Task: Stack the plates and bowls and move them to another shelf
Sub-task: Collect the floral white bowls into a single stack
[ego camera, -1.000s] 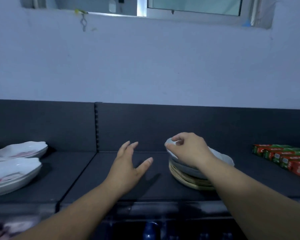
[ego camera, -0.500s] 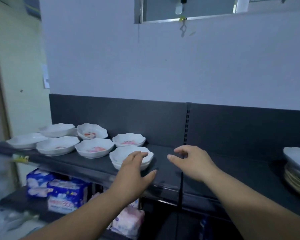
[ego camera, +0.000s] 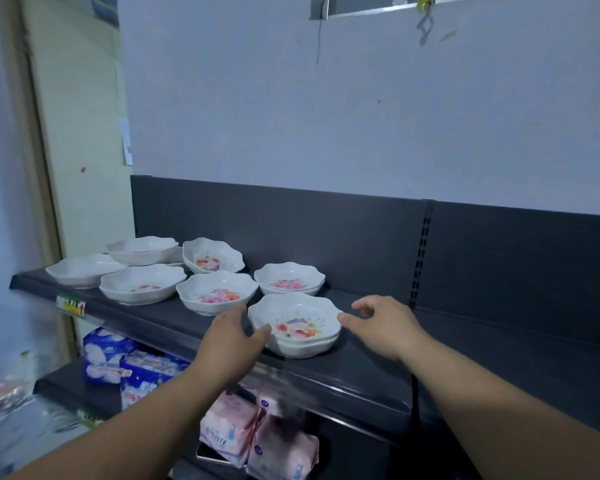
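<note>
At the far left edge a blurred heap [ego camera: 0, 386] could not be made out. On the dark shelf [ego camera: 361, 368] a shallow white plate [ego camera: 84, 270] lay at the left end with a second plate [ego camera: 142, 249] behind it. A further dish [ego camera: 178, 255] was mostly hidden behind that one, only its rim showing. A yellow label [ego camera: 70, 305] on the shelf's front edge was too blurred to read. Below, blue packets [ego camera: 118, 358] sat on the lower shelf [ego camera: 66, 386]. Pink packs [ego camera: 257, 441] lay further right.

Next came a wide white dish [ego camera: 141, 284], then two scalloped white bowls with pink and red flowers inside, the rear bowl [ego camera: 212, 256] and the front bowl [ego camera: 217, 292]. Right of these stood a rear pair of nested bowls [ego camera: 290, 278].

The nearest stack of bowls [ego camera: 295, 323], same pattern, sat near the shelf's front edge. The left hand [ego camera: 229, 344] reached to its left side, fingers [ego camera: 238, 315] straight and holding nothing; whether the thumb touched the rim could not be told. The right hand [ego camera: 385, 323] hovered at its right side, fingers [ego camera: 364, 303] loosely spread and empty, thumb tip at the rim.
</note>
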A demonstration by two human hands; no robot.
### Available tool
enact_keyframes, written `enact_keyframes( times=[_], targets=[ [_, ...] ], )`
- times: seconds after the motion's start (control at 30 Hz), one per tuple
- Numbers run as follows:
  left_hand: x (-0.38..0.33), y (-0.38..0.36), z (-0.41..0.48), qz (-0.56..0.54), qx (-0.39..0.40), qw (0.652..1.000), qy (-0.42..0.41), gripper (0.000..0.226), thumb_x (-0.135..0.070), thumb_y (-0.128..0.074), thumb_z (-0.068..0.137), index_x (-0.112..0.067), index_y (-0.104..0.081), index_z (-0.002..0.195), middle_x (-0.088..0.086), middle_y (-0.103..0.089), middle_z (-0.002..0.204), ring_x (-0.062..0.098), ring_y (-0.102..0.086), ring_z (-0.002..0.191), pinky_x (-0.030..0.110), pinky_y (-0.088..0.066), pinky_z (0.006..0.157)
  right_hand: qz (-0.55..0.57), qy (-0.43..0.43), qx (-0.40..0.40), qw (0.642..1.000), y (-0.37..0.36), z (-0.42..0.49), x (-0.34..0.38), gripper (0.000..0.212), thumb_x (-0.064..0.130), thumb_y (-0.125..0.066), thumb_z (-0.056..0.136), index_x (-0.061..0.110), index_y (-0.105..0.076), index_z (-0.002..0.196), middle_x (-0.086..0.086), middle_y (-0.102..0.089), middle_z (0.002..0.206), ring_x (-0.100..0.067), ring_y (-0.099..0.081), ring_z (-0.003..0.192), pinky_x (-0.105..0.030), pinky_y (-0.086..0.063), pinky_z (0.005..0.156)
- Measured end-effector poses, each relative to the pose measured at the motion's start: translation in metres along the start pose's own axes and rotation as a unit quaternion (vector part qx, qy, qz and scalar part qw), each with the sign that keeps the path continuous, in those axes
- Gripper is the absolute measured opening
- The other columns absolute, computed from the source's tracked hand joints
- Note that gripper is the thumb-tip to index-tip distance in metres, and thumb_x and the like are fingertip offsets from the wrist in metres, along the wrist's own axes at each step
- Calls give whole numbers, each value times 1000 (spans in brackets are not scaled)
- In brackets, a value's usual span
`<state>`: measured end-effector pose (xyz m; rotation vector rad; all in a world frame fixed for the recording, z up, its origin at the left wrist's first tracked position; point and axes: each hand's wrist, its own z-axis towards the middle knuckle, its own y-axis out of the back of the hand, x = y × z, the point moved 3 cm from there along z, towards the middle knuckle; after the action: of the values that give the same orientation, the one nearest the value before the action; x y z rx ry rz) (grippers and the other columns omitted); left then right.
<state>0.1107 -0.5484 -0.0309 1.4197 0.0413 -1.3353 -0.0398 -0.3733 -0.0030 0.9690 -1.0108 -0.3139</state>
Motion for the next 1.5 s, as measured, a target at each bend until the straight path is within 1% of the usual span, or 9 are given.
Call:
enact_keyframes(
  times=[0.1,0.2,0.3,0.4,0.7,0.9,1.07,1.4,1.5],
  targets=[
    [4,-5,19,8,16,999,46,48,-41,-54,92,-16,-50,133,6,-61,126,23,-57,110,25,-37,79,3,-2,9,1000,-1,16,-4,57,53,-61,87,21,-57,134,4,-55,138,-15,-54,122,-21,-37,85],
    [8,-8,37,62,10,997,54,28,-42,-51,92,-18,-63,87,2,-68,84,17,-58,77,26,-39,64,0,1,18,1000,-2,28,-8,56,52,-61,88,20,-57,134,4,-56,138,-16,-54,123,-22,-39,87],
    [8,-8,48,124,-18,991,47,38,-35,-56,89,-16,-46,57,-2,-51,54,15,-48,55,26,-32,48,-1,6,27,1000,-2,36,-10,55,52,-62,87,21,-59,132,5,-57,138,-15,-54,124,-23,-40,88],
    [2,-10,57,166,-8,985,41,31,-32,-58,84,-14,-54,59,4,-60,59,19,-53,58,26,-37,50,4,10,34,999,-1,40,-13,53,52,-63,87,22,-60,130,7,-58,136,-14,-55,122,-22,-39,83],
    [-17,-25,76,279,72,956,54,34,-39,-57,82,-15,-48,60,-1,-51,62,9,-45,57,23,-33,49,4,9,51,999,10,46,-21,48,49,-65,87,21,-62,125,7,-61,127,-11,-55,100,-23,-43,83],
    [-24,-20,73,298,82,948,71,29,-34,-56,85,-16,-45,65,-2,-49,66,18,-52,76,22,-36,55,11,7,55,998,12,48,-27,51,51,-66,85,22,-61,127,6,-59,130,-13,-57,105,-23,-42,83],
    [-23,-21,75,312,98,942,71,32,-38,-54,86,-17,-44,65,-2,-48,66,18,-52,76,22,-38,61,5,5,57,998,10,50,-28,49,51,-66,84,23,-62,125,6,-60,129,-13,-57,114,-21,-41,85],
    [-21,-11,86,192,80,976,59,28,-27,-47,90,-14,-45,66,0,-49,65,13,-45,59,22,-33,50,-2,-16,38,999,8,54,-13,49,51,-66,84,22,-64,124,6,-62,128,-14,-58,116,-21,-42,86],
    [-22,5,94,154,72,984,55,34,-29,-48,91,-14,-42,61,0,-44,62,16,-44,56,22,-33,48,4,-17,5,1000,13,55,1,52,48,-64,86,8,-67,119,-8,-66,125,-25,-61,116,-33,-51,93]
  ],
)
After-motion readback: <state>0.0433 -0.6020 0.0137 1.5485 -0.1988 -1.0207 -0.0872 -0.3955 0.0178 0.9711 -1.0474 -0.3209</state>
